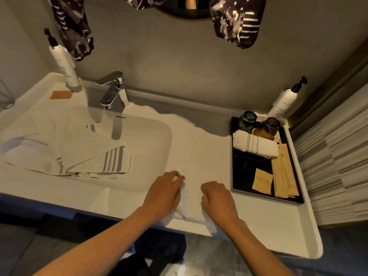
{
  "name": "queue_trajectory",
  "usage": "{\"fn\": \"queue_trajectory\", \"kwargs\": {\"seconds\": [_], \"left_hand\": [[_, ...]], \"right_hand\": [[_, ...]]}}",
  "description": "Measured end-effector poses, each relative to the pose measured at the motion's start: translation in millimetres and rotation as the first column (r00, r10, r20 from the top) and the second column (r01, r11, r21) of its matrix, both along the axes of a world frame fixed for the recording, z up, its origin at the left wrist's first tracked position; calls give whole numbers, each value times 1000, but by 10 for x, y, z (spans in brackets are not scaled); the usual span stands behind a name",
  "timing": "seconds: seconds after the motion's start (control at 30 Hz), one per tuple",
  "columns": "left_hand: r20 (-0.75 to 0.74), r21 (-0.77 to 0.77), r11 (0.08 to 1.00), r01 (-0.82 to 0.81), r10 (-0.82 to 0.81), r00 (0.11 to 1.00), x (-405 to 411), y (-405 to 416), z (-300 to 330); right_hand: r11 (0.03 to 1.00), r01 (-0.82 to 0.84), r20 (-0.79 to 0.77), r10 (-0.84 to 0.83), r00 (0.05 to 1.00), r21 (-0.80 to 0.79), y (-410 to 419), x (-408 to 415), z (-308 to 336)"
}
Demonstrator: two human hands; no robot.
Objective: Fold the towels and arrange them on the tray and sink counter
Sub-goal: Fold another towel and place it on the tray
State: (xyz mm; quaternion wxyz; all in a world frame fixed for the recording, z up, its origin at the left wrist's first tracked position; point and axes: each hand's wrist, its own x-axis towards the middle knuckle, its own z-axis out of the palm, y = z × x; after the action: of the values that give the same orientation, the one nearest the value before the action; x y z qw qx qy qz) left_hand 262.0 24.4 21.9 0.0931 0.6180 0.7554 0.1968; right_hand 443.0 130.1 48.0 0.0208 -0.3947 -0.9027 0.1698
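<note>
A small white towel (pixel 194 193) lies on the sink counter (pixel 199 140) near its front edge, between the basin and the tray. My left hand (pixel 164 193) pinches the towel's left edge. My right hand (pixel 218 199) has its fingers curled on the towel's right part. A rolled white towel with grey stripes (pixel 255 146) lies across the black tray (pixel 244 176) at the right. Another white towel with grey stripes (pixel 79 154) lies loosely spread over the left side of the basin.
On the tray stand a blue glass (pixel 248 120) and a brown glass (pixel 265 128), with tan paper packets (pixel 278 176) in front. A faucet (pixel 112 90) is behind the basin. Pump bottles stand at the back left (pixel 63 64) and back right (pixel 284 100).
</note>
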Motion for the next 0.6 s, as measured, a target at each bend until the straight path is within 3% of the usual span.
{"fn": "queue_trajectory", "kwargs": {"seconds": [0.07, 0.1, 0.23, 0.33, 0.4, 0.47, 0.53, 0.6], "left_hand": [[-110, -29, 945, 325, -326, 939, 13, -81, -130], [-112, -83, 918, 387, -395, 912, -17, -128, -187], [-152, -148, 933, 327, -348, 925, -173, -253, -240], [-187, -55, 950, 309, -314, 931, -38, -169, -44], [-152, 8, 927, 375, -370, 917, 119, -99, 61], [68, -40, 937, 347, -343, 937, 248, -54, 128], [400, -156, 978, 139, -66, 914, 308, -5, 146], [656, -295, 948, -123, 294, 695, 302, 87, 167]], "right_hand": [[992, -117, 134, 109, 985, 55, -121, 113, -250], [989, -133, 151, 121, 981, 68, -166, 171, -342], [984, -155, 107, 165, 981, -93, -131, 328, -369], [983, 165, -52, -169, 984, -79, -94, 266, -240], [871, 452, -109, -476, 872, -191, -107, 215, -122], [689, 585, -16, -653, 757, -428, -69, 190, -73], [545, 588, 67, -697, 714, -598, 6, 182, -26], [478, 559, 63, -719, 692, -677, 53, 169, 18]]}}
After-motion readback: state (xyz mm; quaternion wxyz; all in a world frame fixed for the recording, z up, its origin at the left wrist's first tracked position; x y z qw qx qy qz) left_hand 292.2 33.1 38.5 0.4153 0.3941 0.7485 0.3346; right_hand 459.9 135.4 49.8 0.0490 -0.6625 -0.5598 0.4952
